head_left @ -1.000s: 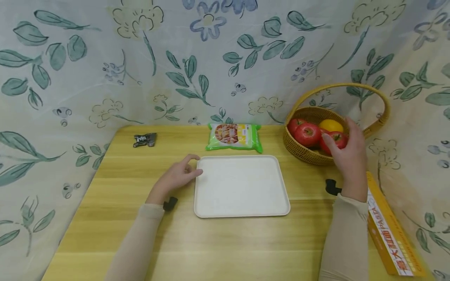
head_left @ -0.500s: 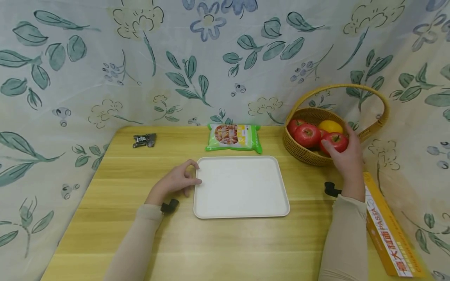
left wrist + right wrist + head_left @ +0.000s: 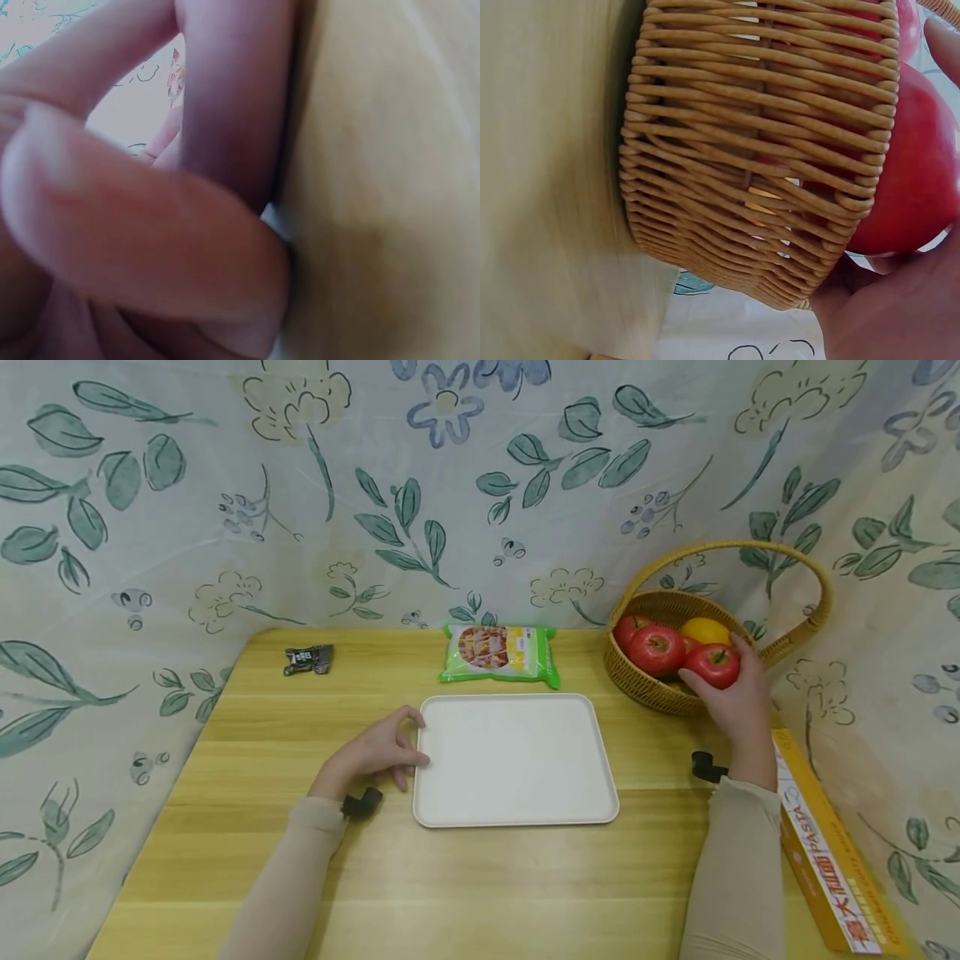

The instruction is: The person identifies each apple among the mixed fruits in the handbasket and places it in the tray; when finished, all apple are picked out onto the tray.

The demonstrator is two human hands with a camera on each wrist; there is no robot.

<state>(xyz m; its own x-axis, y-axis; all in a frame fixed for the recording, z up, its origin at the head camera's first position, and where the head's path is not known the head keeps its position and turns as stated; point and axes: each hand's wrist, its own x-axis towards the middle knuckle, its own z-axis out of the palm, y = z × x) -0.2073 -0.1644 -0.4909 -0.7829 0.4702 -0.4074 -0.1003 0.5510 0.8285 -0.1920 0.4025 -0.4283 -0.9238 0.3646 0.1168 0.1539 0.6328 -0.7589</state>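
Observation:
My right hand (image 3: 738,697) grips a red apple (image 3: 714,665) at the front right of a wicker basket (image 3: 660,695), thumb on the near left side and fingers round the right. In the right wrist view the apple (image 3: 922,172) bulges above the woven rim, the hand curled against it. More red apples (image 3: 656,649) and a yellow fruit (image 3: 705,630) lie in the basket. My left hand (image 3: 375,747) holds the left edge of a white rectangular tray (image 3: 517,760), with thumb and bent index finger at its rim. Its curled fingers (image 3: 150,232) fill the left wrist view.
Behind the tray lies a green food packet (image 3: 498,653). A small black wrapped packet (image 3: 308,658) sits at the back left. An orange pasta box (image 3: 832,852) lies along the table's right side, and floral cloth (image 3: 450,502) hangs behind.
My right hand has closed in on the apple and shifted it slightly left. Along the tray's left edge, my left thumb and index finger have slid toward me.

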